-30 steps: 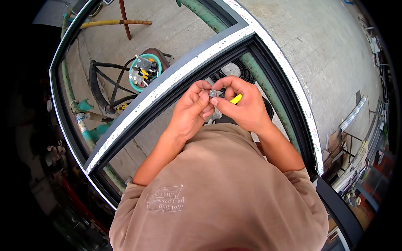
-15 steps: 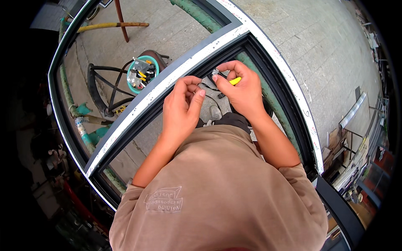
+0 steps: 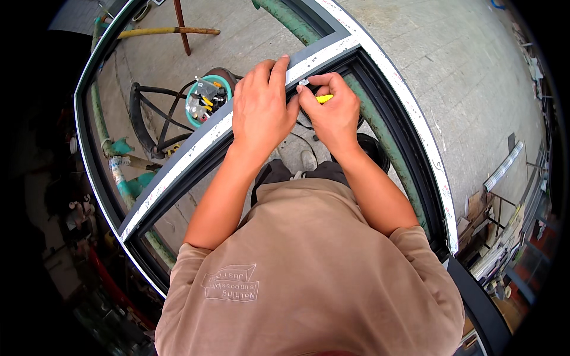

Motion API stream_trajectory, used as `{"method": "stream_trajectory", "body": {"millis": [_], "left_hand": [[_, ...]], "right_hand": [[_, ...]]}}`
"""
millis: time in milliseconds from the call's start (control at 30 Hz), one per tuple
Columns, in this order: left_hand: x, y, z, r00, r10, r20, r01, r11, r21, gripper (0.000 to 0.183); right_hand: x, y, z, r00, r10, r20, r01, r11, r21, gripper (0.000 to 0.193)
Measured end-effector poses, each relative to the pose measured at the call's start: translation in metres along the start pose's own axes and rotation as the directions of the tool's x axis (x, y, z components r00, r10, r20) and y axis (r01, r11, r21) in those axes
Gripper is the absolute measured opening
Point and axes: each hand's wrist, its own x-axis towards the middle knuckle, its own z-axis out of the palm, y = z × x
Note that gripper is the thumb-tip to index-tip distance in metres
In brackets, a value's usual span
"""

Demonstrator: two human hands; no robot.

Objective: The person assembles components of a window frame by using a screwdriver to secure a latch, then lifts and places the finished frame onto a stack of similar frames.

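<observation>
Yellow object [image 3: 324, 99] also in its grasp, the right hand [image 3: 334, 113] pinches a small clear piece [image 3: 303, 82] at the near edge of the slanting crossbar [image 3: 199, 147], contact unclear; the left hand [image 3: 261, 107], fingers outstretched, drapes over the bar toward its lower-left end.

Your plain brown cloth shirt [image 3: 344, 255] bears a white-outlined printed patch [image 3: 231, 289]. You have a bright yellow slim tool [image 3: 324, 98]. The flat-faced window-like frame [image 3: 222, 126] before you shows white with scattered dark specks, a plain grey edging and black inner channels [image 3: 387, 98]. Beyond, you see a turquoise round basin [image 3: 189, 102], a mottled green pipe [image 3: 380, 126], a yellowish-brown stick [image 3: 169, 32] and a pale grey concrete floor [image 3: 475, 89].
</observation>
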Motion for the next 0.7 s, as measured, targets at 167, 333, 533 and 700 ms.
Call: {"method": "stream_trajectory", "body": {"millis": [167,333,533,700], "left_hand": [[0.004,-0.002,0.003,0.999,0.036,0.018,-0.036,0.999,0.036,0.058],[0.008,-0.001,0.007,1.000,0.026,-0.006,-0.026,0.999,0.039,0.053],[0.011,0.003,0.006,1.000,-0.010,0.010,0.009,1.000,0.025,0.049],[0.011,0.009,0.005,0.999,-0.043,0.025,0.042,0.998,0.040,0.051]], "right_hand": [[0.004,0.000,-0.002,1.000,-0.025,0.000,0.025,1.000,0.014,0.027],[0.006,0.003,0.000,0.999,-0.012,0.038,0.009,0.997,0.074,0.026],[0.012,-0.002,-0.008,0.997,-0.008,0.072,0.005,0.999,0.044,0.026],[0.014,-0.001,-0.021,0.981,0.044,0.191,-0.056,0.996,0.062,0.026]]}}
